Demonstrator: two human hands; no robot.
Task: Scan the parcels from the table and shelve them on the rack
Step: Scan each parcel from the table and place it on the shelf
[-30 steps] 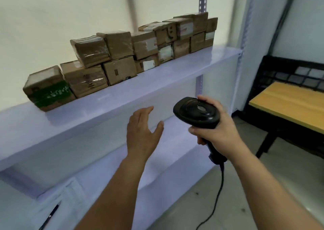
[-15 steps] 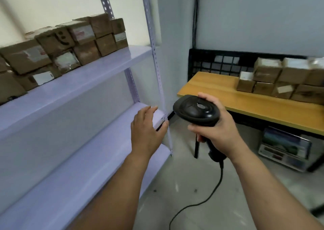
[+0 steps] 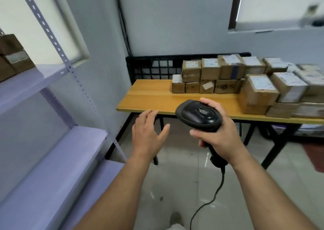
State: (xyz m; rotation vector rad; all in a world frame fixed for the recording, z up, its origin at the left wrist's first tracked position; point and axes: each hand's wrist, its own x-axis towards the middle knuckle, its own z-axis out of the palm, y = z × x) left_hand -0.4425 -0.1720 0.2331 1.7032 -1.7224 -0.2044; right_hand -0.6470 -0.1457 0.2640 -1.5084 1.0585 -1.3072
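My right hand grips a black corded barcode scanner by its handle, held in the air in front of the wooden table. My left hand is empty, with fingers spread, just short of the table's front edge. Several brown cardboard parcels are stacked on the table's middle and right side. The pale purple rack stands at the left, and parcels sit on its upper shelf at the frame's edge.
A black wire grid panel stands behind the table. The scanner's cable hangs down to the tiled floor. Dark items sit under the table at the right. The rack's lower shelves hold nothing in view.
The view has swung right, from the rack to the table with its parcels. Both hands stayed in front of me, the right one still gripping the scanner.
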